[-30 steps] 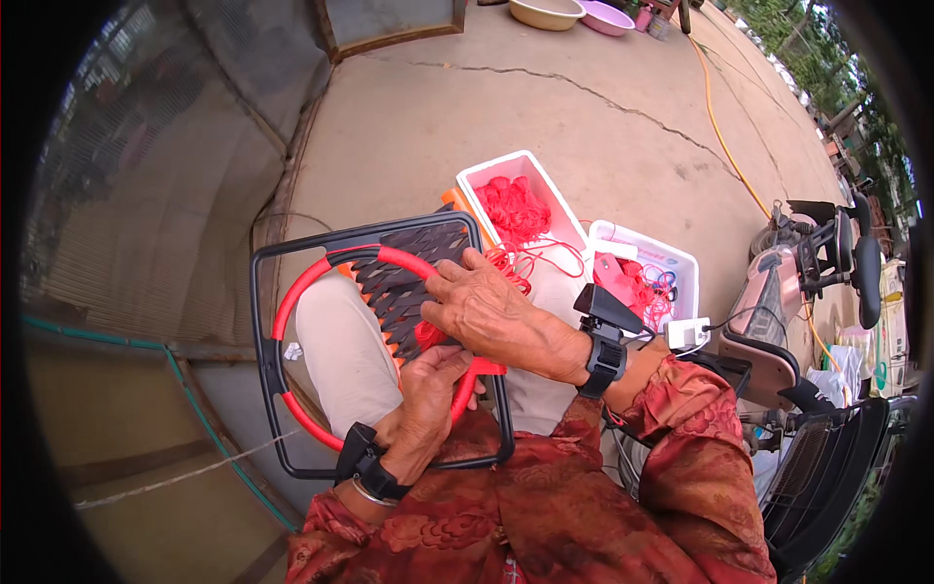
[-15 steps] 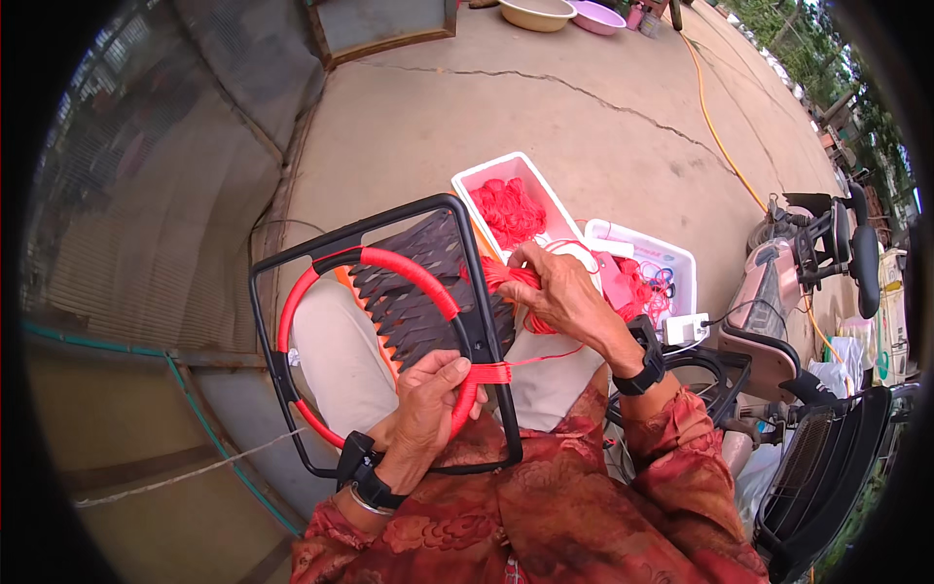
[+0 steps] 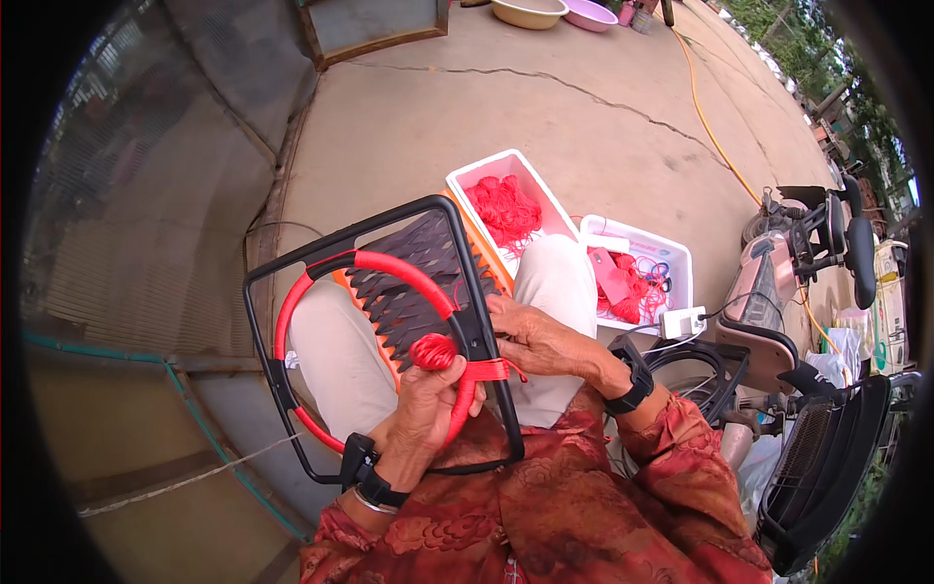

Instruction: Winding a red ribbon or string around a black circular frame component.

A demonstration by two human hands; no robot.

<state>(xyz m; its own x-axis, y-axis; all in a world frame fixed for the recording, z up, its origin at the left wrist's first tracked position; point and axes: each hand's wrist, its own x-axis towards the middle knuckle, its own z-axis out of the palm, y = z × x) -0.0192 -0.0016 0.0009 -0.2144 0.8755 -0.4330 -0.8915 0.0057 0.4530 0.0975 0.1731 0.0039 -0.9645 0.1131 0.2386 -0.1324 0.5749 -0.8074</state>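
Note:
A black metal frame (image 3: 362,221) rests across my lap, with a round hoop (image 3: 402,273) inside it, mostly wrapped in red cord. My left hand (image 3: 425,407) is closed at the hoop's lower right, pinching a bundle of red cord (image 3: 434,351) that stands up inside the hoop. A flat band of red cord (image 3: 488,370) joins the hoop to the frame's right bar beside that hand. My right hand (image 3: 541,338) is just right of the bar, holding nothing visible. Its fingers stretch toward the bar, their tips partly hidden.
Ahead of my knees stands a white box (image 3: 518,175) of red cord. To its right, another white tray (image 3: 666,248) holds red cord and scissors (image 3: 661,275). A white power adapter (image 3: 683,322) sits near the tray. A pink scooter (image 3: 764,268) is at the right.
The red cord bundle has passed from my right hand, outside the frame, to my left hand inside the hoop. My right hand has moved down and left to the frame's bar.

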